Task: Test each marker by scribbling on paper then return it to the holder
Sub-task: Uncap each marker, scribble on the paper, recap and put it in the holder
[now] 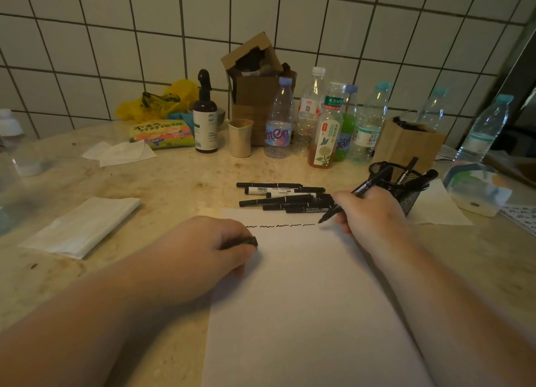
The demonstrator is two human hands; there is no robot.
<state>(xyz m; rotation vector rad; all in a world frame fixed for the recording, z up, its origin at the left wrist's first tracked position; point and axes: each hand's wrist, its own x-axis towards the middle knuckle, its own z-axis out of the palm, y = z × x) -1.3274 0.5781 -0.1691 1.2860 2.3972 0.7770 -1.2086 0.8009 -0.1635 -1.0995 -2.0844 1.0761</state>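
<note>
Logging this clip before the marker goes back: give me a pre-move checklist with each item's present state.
1. Marker held in right hand: ok.
2. Tip off the paper, just past the scribbles: ok.
3. Cap ready in left hand: ok, a dark piece shows in the grip.
4. Marker capped: not ok.
5. Mesh holder upright with room: ok.
6. This marker's own scribble: cannot tell.

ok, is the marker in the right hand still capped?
No, the marker in the right hand shows a bare tip just past the scribbles, and the left hand holds what looks like its cap.
</note>
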